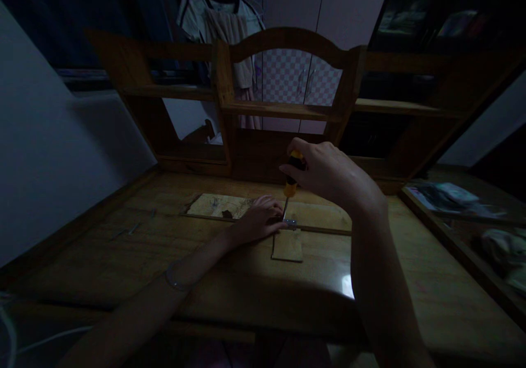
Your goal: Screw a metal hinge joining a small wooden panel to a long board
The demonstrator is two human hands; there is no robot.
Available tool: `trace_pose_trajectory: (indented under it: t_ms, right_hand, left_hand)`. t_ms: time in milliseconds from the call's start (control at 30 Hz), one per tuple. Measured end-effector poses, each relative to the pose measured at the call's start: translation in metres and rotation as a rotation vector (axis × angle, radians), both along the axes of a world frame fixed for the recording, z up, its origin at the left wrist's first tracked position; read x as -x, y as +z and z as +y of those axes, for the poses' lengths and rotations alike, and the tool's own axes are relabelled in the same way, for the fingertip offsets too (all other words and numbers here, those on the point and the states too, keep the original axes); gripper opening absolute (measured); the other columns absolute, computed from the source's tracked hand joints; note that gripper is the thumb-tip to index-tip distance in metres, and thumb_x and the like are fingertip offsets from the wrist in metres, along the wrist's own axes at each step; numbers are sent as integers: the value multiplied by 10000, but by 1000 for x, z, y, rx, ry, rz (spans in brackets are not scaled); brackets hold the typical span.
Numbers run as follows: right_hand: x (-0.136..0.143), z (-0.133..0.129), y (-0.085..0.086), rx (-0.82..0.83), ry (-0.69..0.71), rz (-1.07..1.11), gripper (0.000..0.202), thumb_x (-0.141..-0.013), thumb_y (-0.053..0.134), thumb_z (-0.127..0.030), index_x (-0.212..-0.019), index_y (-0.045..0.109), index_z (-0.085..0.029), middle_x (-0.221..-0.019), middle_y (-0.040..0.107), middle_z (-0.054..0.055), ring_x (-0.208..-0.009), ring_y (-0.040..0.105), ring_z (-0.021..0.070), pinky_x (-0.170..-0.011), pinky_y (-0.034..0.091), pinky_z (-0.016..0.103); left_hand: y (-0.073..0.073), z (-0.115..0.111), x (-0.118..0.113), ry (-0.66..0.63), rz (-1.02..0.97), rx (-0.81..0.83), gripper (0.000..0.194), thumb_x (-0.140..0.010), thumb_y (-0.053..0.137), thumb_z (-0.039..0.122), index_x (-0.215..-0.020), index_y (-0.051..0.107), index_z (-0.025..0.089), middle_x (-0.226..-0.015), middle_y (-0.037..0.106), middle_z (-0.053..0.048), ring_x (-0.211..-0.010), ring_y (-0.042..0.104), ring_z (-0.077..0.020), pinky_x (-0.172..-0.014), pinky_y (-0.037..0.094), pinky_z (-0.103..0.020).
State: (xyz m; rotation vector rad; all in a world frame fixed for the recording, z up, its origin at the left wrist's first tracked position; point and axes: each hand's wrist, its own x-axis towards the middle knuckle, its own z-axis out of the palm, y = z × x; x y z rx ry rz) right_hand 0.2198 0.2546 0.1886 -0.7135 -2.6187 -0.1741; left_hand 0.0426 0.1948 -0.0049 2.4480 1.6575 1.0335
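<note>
My right hand (329, 170) is wrapped round the yellow-and-black handle of a screwdriver (290, 187). Its metal shaft points down, slightly tilted, at a small metal bracket (290, 222) on the edge of a long thin wooden board (318, 214). My left hand (263, 214) rests on the board, thumb and fingers closed about the left end of the bracket beside the screwdriver tip. Exactly what sits between those fingertips is partly hidden. Just in front of the bracket, a small square wooden piece (287, 245) lies by the board's edge.
The wooden desk (230, 280) carries a shelf unit (283, 110) along its back. Small thin metal pieces (133, 228) lie at the left. Papers and dark items (452, 195) are at the right, beyond a raised wooden edge. A white cable (53, 336) runs at the lower left. The room is dim.
</note>
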Motion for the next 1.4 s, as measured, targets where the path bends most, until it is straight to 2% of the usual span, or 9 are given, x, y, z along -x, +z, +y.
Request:
trace_pose_trajectory:
  t_ms: [100,333,667,1033,1233,1400]
  right_hand:
    - [1,-2,1,16,4,-10,332,-933,554,-452,-1147,584,-199,-899,679,78,-789,627,213,-651,382,292]
    - [-1,-2,1,-1,9,-16,322,-941,538,-459,-1127,591,-201,-900,681,76,-781,621,211,-643,376,295]
    - [-3,-5,3,-71,-20,26,296,-942,535,-446,-1108,605,-211,-882,689,69,-795,645,231,-657,381,309]
    - [-9,-3,10,-128,-62,138,290,-940,532,-424,-1114,598,-202,-826,692,60,-763,637,231,-634,361,307]
    - [-23,5,16,-129,-93,193,298,-931,533,-419,-1123,620,-209,-830,686,67,-738,627,229,-646,394,321]
    - [-33,8,21,-116,-154,224,319,-922,542,-422,-1150,623,-214,-819,680,70,-708,627,230,-652,418,335]
  left_hand:
    - [0,0,1,-20,-12,-5,271,-822,740,411,-964,654,196,-1023,627,-57,-1053,546,-241,-1000,405,-417]
    - [-3,1,2,-8,6,-4,190,-849,718,338,-963,655,200,-1029,623,-56,-1047,542,-238,-986,405,-413]
    - [2,0,0,9,26,19,152,-856,708,336,-925,672,205,-1009,621,-52,-1036,541,-239,-970,415,-407]
    - [-2,1,1,13,26,-11,238,-834,725,356,-1006,655,207,-1017,629,-49,-1049,565,-233,-1058,396,-454]
    - [1,-1,2,-30,4,-111,141,-890,666,358,-912,700,223,-961,641,-14,-962,594,-170,-1152,315,-483]
    - [1,-1,6,-6,24,-108,233,-954,566,330,-832,750,256,-945,653,-9,-967,597,-168,-1160,314,-507]
